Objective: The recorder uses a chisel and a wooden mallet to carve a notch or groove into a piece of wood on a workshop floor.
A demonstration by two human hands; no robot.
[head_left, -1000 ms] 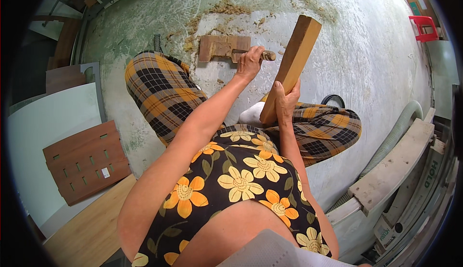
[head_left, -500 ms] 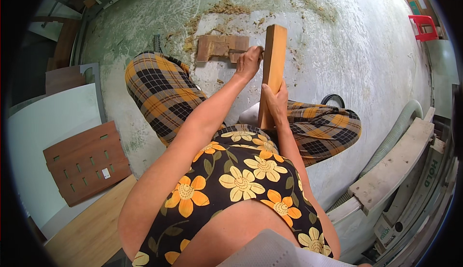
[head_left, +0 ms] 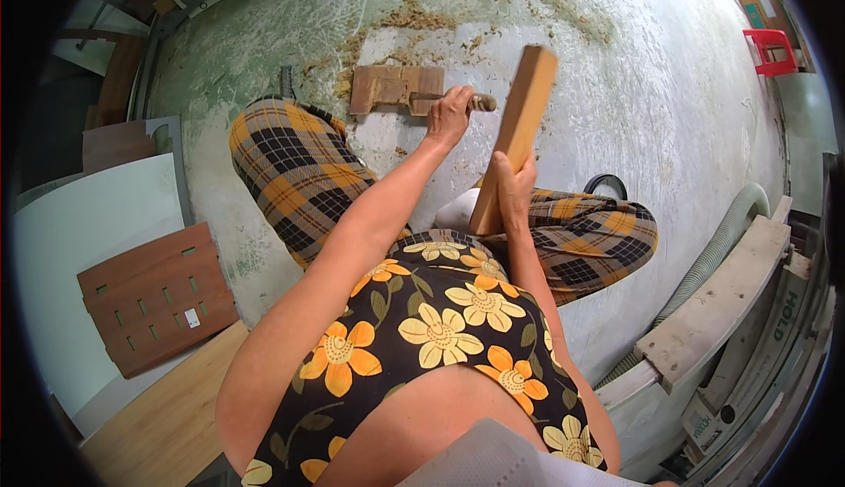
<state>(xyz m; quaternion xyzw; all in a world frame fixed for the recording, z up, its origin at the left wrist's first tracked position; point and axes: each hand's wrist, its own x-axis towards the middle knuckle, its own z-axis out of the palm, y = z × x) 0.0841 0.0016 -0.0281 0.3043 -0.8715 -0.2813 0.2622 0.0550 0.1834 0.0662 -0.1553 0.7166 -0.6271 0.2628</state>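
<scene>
My left hand (head_left: 449, 117) is closed around a chisel (head_left: 482, 102), whose round wooden handle end points right. The chisel's dark metal end reaches left over a reddish-brown board (head_left: 374, 87) on the floor, which has a gap along its near edge. Whether the blade touches the board I cannot tell. Closed on a long, square-edged wooden block (head_left: 524, 95), my right hand (head_left: 517, 183) grips it near its lower end. The block leans up and to the right, apart from the chisel handle.
Wood shavings (head_left: 414, 16) lie scattered beyond the board. My plaid-covered legs flank the work. Brown slotted panel (head_left: 158, 298) and white sheet (head_left: 97, 205) lie left. A grey hose (head_left: 717, 245), pale wooden beam (head_left: 713, 289) and red stool (head_left: 773, 51) are right; a black ring (head_left: 607, 185) sits behind my right knee.
The block's upper end has swung right, away from the chisel, uncovering its handle end. The board has shifted slightly left, and my left hand has moved slightly left.
</scene>
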